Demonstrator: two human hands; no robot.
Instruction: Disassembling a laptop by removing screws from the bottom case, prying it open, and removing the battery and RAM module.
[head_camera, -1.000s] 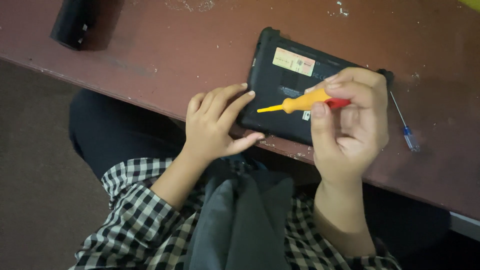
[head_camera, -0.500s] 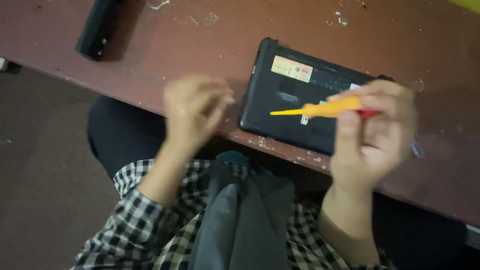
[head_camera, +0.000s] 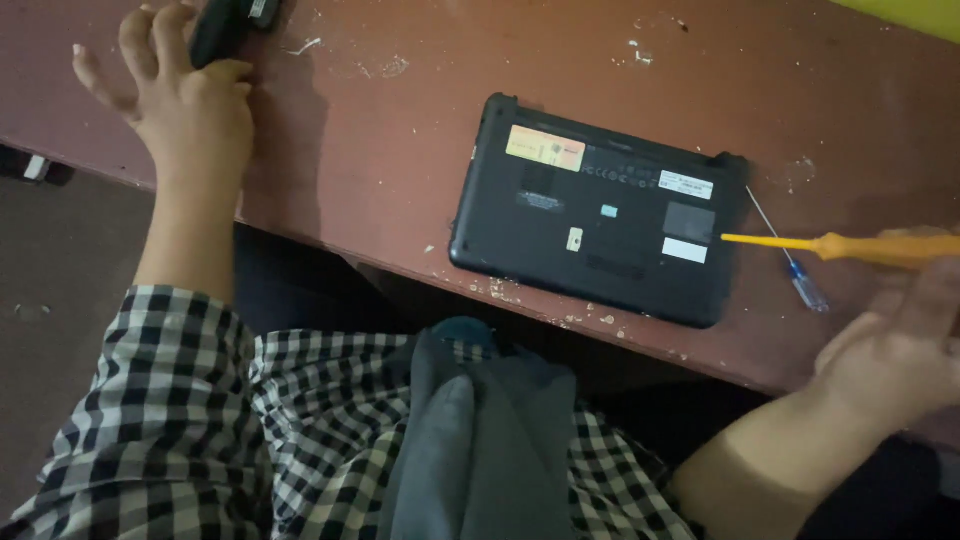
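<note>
Fingers (head_camera: 150, 40) of the left hand (head_camera: 185, 100) are spread and curled loosely over the near end of a black oblong object (head_camera: 228, 25) at the far left of the table; they rest on it, but whether they actually grip it cannot be told, since the object runs out of view at the top edge. The wrist and forearm of that hand cross the front edge of the reddish-brown table (head_camera: 400, 130), whose surface is scratched and flecked with pale chips. A black-and-white checked sleeve (head_camera: 150, 400) covers the arm lower down, and a grey garment (head_camera: 480, 450) lies over the lap at centre.

At mid-table a small black laptop (head_camera: 600, 220) lies upside down, base facing up, set slightly askew with its near long edge just at the table's front edge. Several labels sit on the base: an orange-tinted one toward the far left corner and white ones toward the right. Neither hand touches it.

Just beside the laptop's right end a slim blue-handled screwdriver (head_camera: 790, 265) lies flat on the table, untouched. Above it an orange screwdriver (head_camera: 850, 245) is held level, its tip pointing left and reaching over the laptop's right edge. The right hand (head_camera: 900, 350) is at the far right, blurred; its fingers are closed about the orange handle, the palm low near the table's front edge.
</note>
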